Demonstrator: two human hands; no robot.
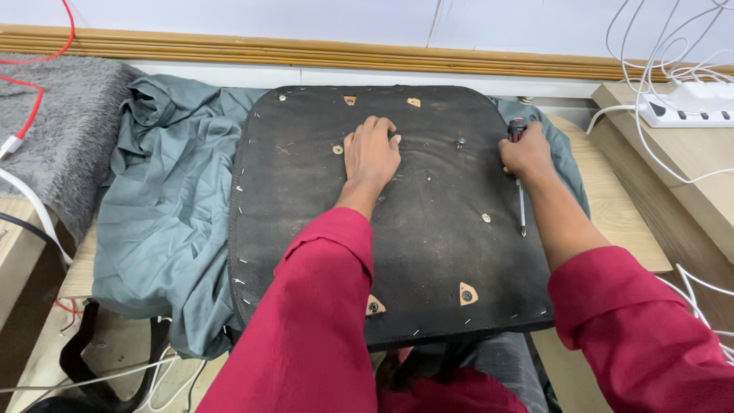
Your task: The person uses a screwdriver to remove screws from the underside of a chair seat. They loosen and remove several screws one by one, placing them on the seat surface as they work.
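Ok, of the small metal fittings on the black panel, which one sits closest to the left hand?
The round fitting just left of the left hand, level with the knuckles. The other fittings lie farther off, along the panel's top edge, right side or bottom.

A dusty black seat panel [397,222] fills mid-frame, a grey-green cloth [164,206] at its left; crimson sleeves [321,321] below, a white power strip [688,107] upper right.

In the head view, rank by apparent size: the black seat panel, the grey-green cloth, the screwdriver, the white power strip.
1. Black stapled seat panel
2. Grey-green cloth, partly hidden under the panel
3. Red-and-black-handled screwdriver and white power strip: look alike, unranked.
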